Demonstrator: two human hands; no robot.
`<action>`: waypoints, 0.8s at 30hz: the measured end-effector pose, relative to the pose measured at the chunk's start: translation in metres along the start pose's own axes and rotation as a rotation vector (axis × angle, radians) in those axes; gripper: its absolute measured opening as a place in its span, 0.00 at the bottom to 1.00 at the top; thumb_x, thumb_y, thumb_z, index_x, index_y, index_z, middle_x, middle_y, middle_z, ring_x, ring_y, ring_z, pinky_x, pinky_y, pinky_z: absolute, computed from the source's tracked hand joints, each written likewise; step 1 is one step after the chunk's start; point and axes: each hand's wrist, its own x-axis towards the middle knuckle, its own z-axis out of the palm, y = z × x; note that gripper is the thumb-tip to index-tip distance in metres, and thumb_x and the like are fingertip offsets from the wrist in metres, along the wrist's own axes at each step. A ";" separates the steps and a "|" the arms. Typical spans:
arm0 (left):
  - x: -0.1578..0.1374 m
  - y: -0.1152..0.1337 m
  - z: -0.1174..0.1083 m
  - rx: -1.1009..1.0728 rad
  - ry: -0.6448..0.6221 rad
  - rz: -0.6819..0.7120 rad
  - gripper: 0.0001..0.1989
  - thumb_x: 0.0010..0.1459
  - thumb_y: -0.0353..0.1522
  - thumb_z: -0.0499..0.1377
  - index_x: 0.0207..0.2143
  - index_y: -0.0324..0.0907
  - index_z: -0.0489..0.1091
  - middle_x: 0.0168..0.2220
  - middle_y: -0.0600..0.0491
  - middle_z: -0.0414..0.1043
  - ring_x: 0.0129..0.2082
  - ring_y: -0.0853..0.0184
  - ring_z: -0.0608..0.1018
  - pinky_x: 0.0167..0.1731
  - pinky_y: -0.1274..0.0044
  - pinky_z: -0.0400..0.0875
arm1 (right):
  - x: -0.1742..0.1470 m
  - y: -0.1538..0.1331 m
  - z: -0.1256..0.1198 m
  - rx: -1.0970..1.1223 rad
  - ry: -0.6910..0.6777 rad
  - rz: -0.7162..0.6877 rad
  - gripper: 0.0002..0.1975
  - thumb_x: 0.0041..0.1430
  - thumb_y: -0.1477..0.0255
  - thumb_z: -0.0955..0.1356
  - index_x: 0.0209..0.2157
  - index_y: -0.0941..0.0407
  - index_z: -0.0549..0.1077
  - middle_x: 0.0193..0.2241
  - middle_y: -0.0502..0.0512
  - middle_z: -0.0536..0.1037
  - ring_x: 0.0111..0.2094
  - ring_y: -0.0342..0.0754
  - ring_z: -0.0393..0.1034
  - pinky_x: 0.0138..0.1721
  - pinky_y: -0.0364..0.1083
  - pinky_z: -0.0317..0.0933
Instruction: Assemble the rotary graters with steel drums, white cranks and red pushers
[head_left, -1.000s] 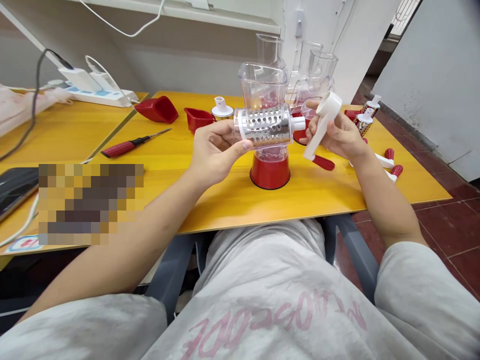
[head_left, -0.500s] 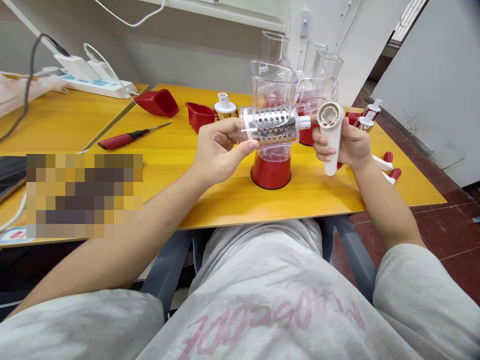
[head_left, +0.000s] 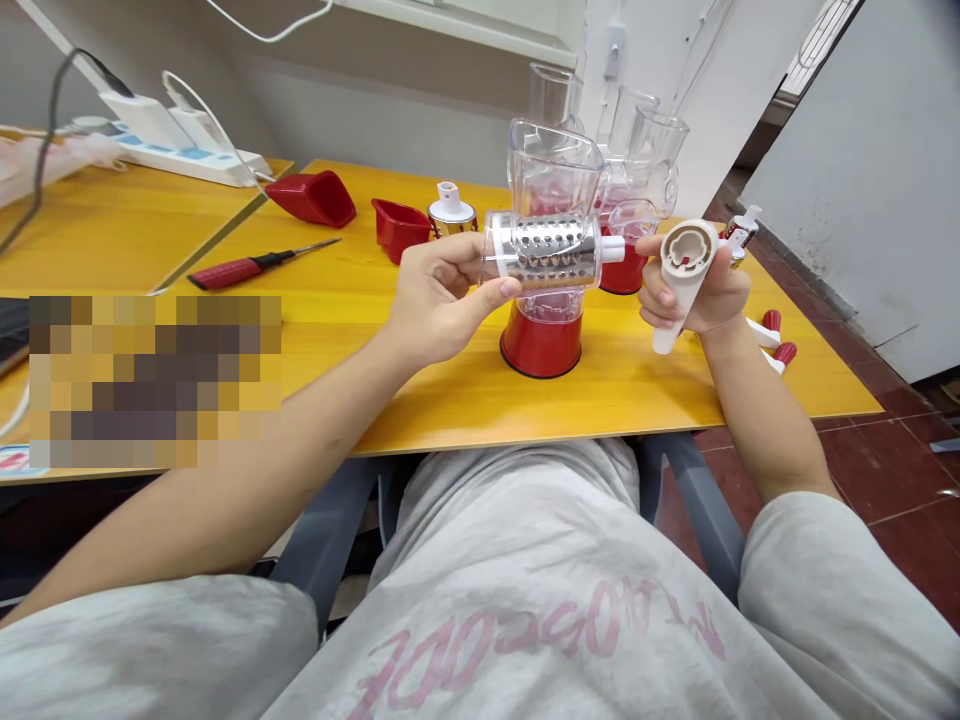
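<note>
A rotary grater (head_left: 555, 200) with a clear body and red base stands upright on the yellow table. Inside its horizontal barrel lies a perforated metal grating drum (head_left: 551, 248), whose white shaft (head_left: 613, 249) sticks out to the right. My left hand (head_left: 442, 295) is closed around the barrel's left end, thumb in front. My right hand (head_left: 709, 290) grips a white crank handle (head_left: 679, 290), its round socket facing me and its arm slanting down. The crank is apart from the shaft, and my right index finger points toward the shaft's tip.
Behind stand more clear grater bodies (head_left: 649, 140) with red bases. Red pushers (head_left: 311, 198), a spare drum (head_left: 451, 210) and a screwdriver (head_left: 262, 264) lie left. More crank handles (head_left: 776, 335) rest at right. A power strip (head_left: 187, 160) sits at the far left.
My right hand has moved slightly right with the crank handle, away from the shaft, and the crank is tilted more. My left hand keeps its hold on the grater.
</note>
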 end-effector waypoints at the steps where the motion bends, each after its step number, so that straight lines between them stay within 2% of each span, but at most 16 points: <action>1: 0.000 0.000 0.001 -0.002 0.004 0.004 0.37 0.53 0.63 0.93 0.44 0.45 0.90 0.40 0.44 0.93 0.50 0.42 0.99 0.54 0.55 1.01 | 0.000 0.003 -0.005 -0.015 0.046 -0.069 0.38 0.75 0.32 0.83 0.63 0.49 0.83 0.31 0.47 0.77 0.30 0.49 0.74 0.34 0.48 0.78; 3: 0.000 0.000 0.002 -0.006 0.016 0.000 0.37 0.55 0.64 0.92 0.45 0.44 0.91 0.42 0.43 0.93 0.51 0.41 0.98 0.56 0.53 1.01 | 0.000 0.007 -0.012 -0.092 0.222 -0.243 0.37 0.65 0.40 0.91 0.60 0.47 0.83 0.34 0.46 0.80 0.35 0.50 0.78 0.39 0.48 0.81; 5: 0.001 -0.001 0.002 -0.005 0.025 -0.016 0.38 0.55 0.64 0.92 0.46 0.44 0.91 0.43 0.42 0.93 0.55 0.39 0.98 0.58 0.52 1.00 | 0.000 0.007 -0.011 -0.214 0.452 -0.364 0.39 0.60 0.42 0.94 0.60 0.45 0.83 0.39 0.49 0.84 0.42 0.53 0.84 0.42 0.49 0.83; 7: 0.002 -0.001 0.001 -0.005 0.024 -0.020 0.38 0.55 0.64 0.92 0.46 0.44 0.91 0.43 0.42 0.93 0.56 0.38 0.98 0.58 0.51 1.00 | -0.001 0.002 -0.006 -0.334 0.638 -0.466 0.38 0.62 0.41 0.92 0.62 0.43 0.83 0.43 0.51 0.86 0.49 0.57 0.87 0.43 0.51 0.83; 9: 0.003 -0.002 0.000 -0.016 0.017 -0.023 0.38 0.55 0.64 0.92 0.46 0.44 0.90 0.42 0.43 0.93 0.56 0.37 0.98 0.58 0.51 1.00 | -0.004 -0.006 0.000 -0.418 0.710 -0.592 0.35 0.64 0.45 0.92 0.62 0.40 0.83 0.46 0.53 0.88 0.55 0.60 0.87 0.47 0.53 0.83; 11: 0.003 -0.004 -0.001 -0.037 0.021 -0.040 0.37 0.54 0.63 0.93 0.46 0.44 0.90 0.42 0.44 0.92 0.57 0.36 0.98 0.62 0.48 0.99 | -0.008 -0.013 0.002 -0.471 0.697 -0.684 0.32 0.63 0.51 0.93 0.60 0.38 0.84 0.45 0.55 0.89 0.58 0.62 0.87 0.51 0.53 0.80; 12: 0.004 -0.005 -0.002 -0.047 0.028 -0.052 0.37 0.54 0.62 0.93 0.46 0.44 0.90 0.42 0.43 0.92 0.59 0.35 0.98 0.64 0.47 0.99 | -0.011 -0.014 0.000 -0.489 0.687 -0.677 0.30 0.64 0.52 0.93 0.60 0.38 0.84 0.42 0.56 0.89 0.59 0.62 0.86 0.50 0.53 0.79; 15: 0.006 -0.010 -0.006 -0.063 0.046 -0.073 0.38 0.53 0.62 0.94 0.47 0.44 0.90 0.43 0.43 0.92 0.63 0.33 0.96 0.67 0.45 0.97 | -0.012 -0.011 -0.008 -0.483 0.695 -0.552 0.30 0.71 0.43 0.88 0.64 0.38 0.84 0.34 0.55 0.85 0.53 0.62 0.87 0.42 0.52 0.77; 17: 0.008 -0.014 -0.008 -0.064 0.045 -0.074 0.39 0.53 0.63 0.93 0.48 0.44 0.90 0.43 0.42 0.91 0.65 0.32 0.95 0.67 0.44 0.96 | -0.009 -0.003 -0.014 -0.375 0.621 -0.466 0.35 0.72 0.39 0.86 0.69 0.38 0.81 0.35 0.52 0.86 0.47 0.60 0.88 0.38 0.51 0.78; 19: 0.009 -0.016 -0.010 -0.058 0.044 -0.064 0.39 0.53 0.64 0.93 0.46 0.44 0.89 0.43 0.42 0.91 0.65 0.32 0.95 0.68 0.45 0.96 | -0.003 0.004 -0.017 -0.231 0.498 -0.393 0.36 0.73 0.42 0.88 0.70 0.39 0.79 0.39 0.49 0.88 0.42 0.55 0.88 0.38 0.49 0.81; 21: 0.010 -0.019 -0.012 -0.044 0.046 -0.047 0.38 0.54 0.64 0.92 0.46 0.45 0.89 0.43 0.42 0.91 0.64 0.34 0.96 0.68 0.46 0.96 | 0.002 0.010 -0.017 -0.126 0.401 -0.316 0.33 0.73 0.50 0.90 0.67 0.43 0.79 0.41 0.48 0.89 0.41 0.51 0.88 0.40 0.47 0.83; 24: 0.010 -0.021 -0.013 -0.019 0.045 -0.020 0.37 0.55 0.64 0.91 0.46 0.45 0.90 0.43 0.42 0.92 0.58 0.38 0.97 0.67 0.48 0.97 | 0.006 0.016 -0.016 -0.062 0.353 -0.231 0.29 0.72 0.56 0.91 0.60 0.48 0.79 0.41 0.50 0.91 0.40 0.51 0.89 0.42 0.46 0.85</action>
